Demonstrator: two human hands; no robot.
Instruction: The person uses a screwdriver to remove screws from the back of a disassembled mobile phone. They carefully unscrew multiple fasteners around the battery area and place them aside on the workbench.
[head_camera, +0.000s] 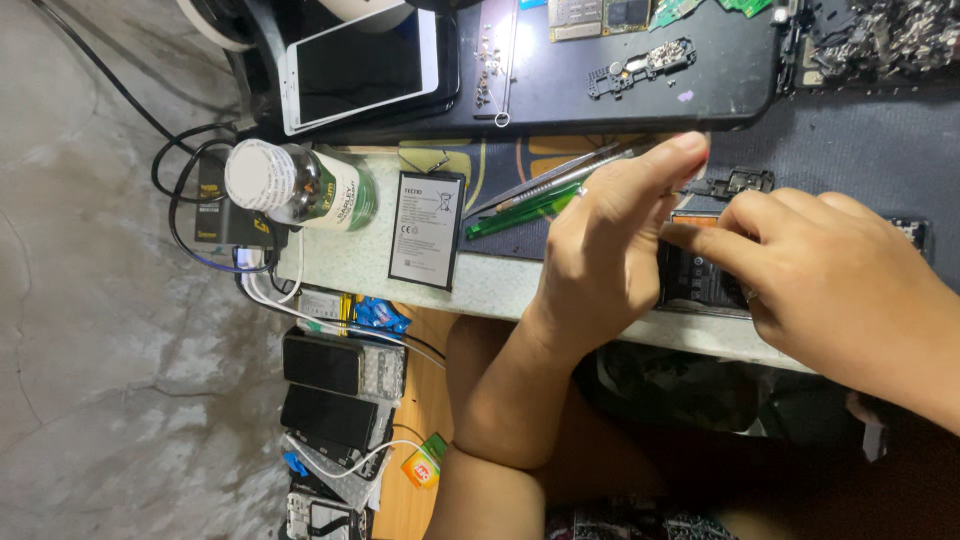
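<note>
Hands (700, 250) on opened phone (700, 275) (workbench)

One head-worn view, close above our workbench.
We look steeply down, the frame rolled sideways, onto the pale table edge (500, 285) and grey concrete floor (100, 350).

Even, moderately bright overhead light. Soft shadows. Glare on the white tablet (365, 65). Hands (610, 240) slightly blurred, possibly from motion.
</note>
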